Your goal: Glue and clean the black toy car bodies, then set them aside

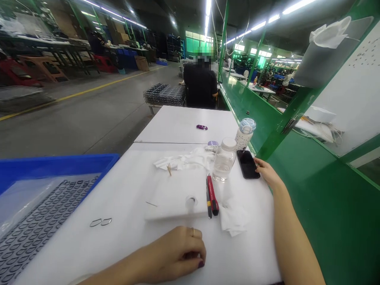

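My left hand (185, 251) rests on the white table near its front, with the fingers curled in and nothing visible in them. Beyond it lies a white foam block (175, 198) with a small round clear piece (191, 202) on top. At the right edge of the table, my right hand (269, 174) has its fingers closed on the side of a black smartphone (248, 164), which lies flat with a dark screen. A red utility knife (212, 196) and dark tweezers (208, 200) lie side by side along the block's right side.
Left stands a blue bin (59, 162) with rows of D-shaped rings; two metal rings (101, 222) lie nearby. A clear bottle (224, 160), a dotted cup (245, 136) and tissues (233, 217) are on the right. Ahead, a person (200, 85) sits beside stacked trays (164, 94).
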Available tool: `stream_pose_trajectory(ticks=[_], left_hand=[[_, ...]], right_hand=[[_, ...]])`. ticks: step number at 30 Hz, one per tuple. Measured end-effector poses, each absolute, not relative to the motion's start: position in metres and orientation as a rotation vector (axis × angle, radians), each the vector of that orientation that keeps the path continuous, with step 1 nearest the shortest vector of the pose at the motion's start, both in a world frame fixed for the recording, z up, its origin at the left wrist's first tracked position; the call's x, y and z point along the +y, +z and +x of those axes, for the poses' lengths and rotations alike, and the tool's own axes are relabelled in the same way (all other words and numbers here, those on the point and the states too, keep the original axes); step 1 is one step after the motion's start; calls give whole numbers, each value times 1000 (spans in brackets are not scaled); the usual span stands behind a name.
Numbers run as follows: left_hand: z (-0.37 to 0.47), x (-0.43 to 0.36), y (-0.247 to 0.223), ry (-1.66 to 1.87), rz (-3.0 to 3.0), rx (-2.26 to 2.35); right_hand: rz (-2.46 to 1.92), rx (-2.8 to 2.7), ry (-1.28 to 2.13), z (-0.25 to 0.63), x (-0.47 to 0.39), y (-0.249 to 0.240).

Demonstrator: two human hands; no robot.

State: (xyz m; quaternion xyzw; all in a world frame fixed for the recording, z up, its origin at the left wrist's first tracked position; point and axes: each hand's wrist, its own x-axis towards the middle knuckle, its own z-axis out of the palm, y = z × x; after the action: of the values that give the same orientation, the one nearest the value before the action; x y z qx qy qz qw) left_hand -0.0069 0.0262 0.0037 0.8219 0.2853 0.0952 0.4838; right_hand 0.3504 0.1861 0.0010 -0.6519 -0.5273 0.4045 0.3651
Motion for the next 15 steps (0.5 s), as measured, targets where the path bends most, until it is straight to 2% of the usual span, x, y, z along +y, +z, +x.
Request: stream_pose_trajectory(ticks=[6,15], left_hand=[[-8,26,1,250,2002,672],[-8,27,3,223,1983,679]], right_hand=[[-1751,-1358,1006,344,189,-2],[-1829,-1482,768,349,200,-25]])
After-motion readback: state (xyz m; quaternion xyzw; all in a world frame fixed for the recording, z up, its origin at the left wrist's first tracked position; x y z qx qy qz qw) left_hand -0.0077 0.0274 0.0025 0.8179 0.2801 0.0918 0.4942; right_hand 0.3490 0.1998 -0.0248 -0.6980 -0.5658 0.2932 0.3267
